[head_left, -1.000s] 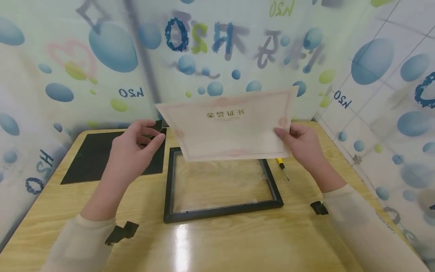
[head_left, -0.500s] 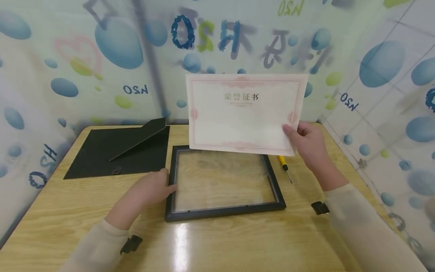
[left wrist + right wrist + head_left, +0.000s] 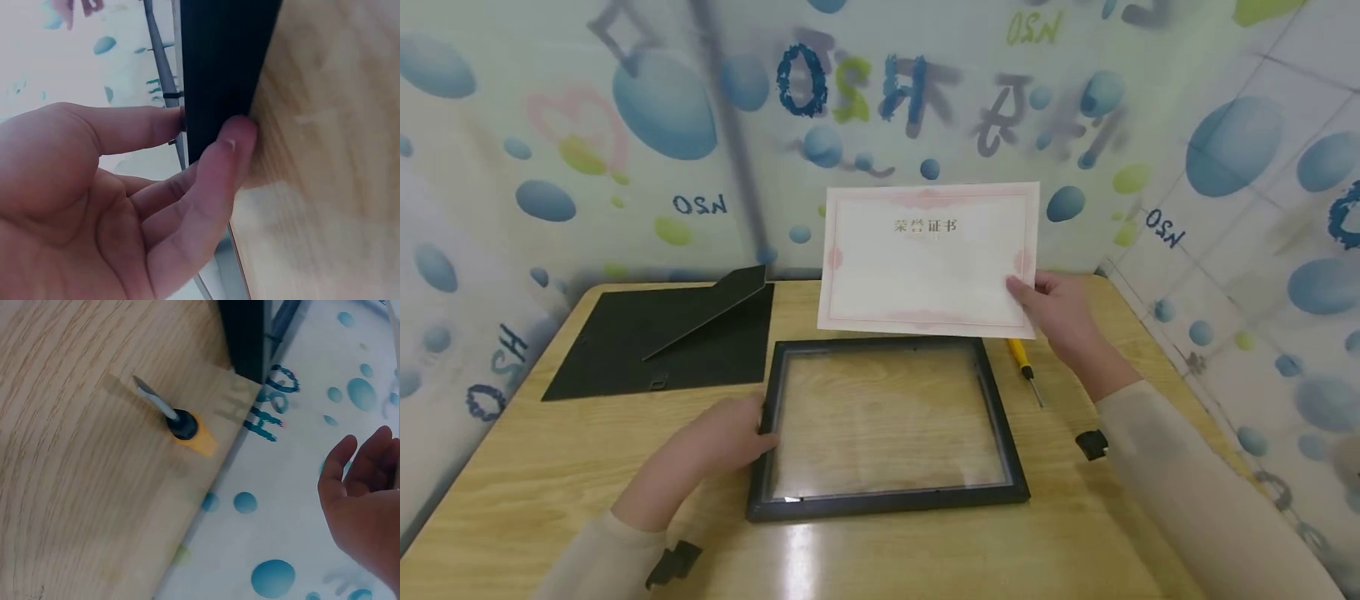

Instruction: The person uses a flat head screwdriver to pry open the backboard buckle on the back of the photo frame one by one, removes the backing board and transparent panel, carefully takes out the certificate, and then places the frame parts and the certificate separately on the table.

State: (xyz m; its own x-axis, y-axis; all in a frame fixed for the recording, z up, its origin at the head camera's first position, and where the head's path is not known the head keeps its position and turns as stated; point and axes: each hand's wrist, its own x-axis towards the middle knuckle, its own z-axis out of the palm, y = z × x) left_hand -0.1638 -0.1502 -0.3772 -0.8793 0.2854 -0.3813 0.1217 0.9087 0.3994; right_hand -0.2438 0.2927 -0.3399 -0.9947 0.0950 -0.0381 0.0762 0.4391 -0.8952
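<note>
My left hand (image 3: 726, 433) grips the left side of a black picture frame (image 3: 887, 502), which lies on the table with its clear pane showing wood through it. In the left wrist view, the thumb presses one face of the frame's edge (image 3: 222, 69) while curled fingers (image 3: 206, 200) hold the opposite side. Held up behind the frame is a white certificate (image 3: 925, 279) with a pink border and gold Chinese characters. My right hand (image 3: 1060, 317) pinches it at its right edge, thumb in front, other fingers hidden behind.
A black backing board (image 3: 617, 333) with its stand leg (image 3: 722, 304) propped up lies at the back left. To the right of the frame is a yellow-handled screwdriver (image 3: 1019, 354), its tip towards me. A patterned curtain (image 3: 662, 225) borders the table's back edge.
My left hand has come down from above the backing board and taken hold of the frame, which has shifted slightly towards me. The certificate has turned to face me, still in my right hand.
</note>
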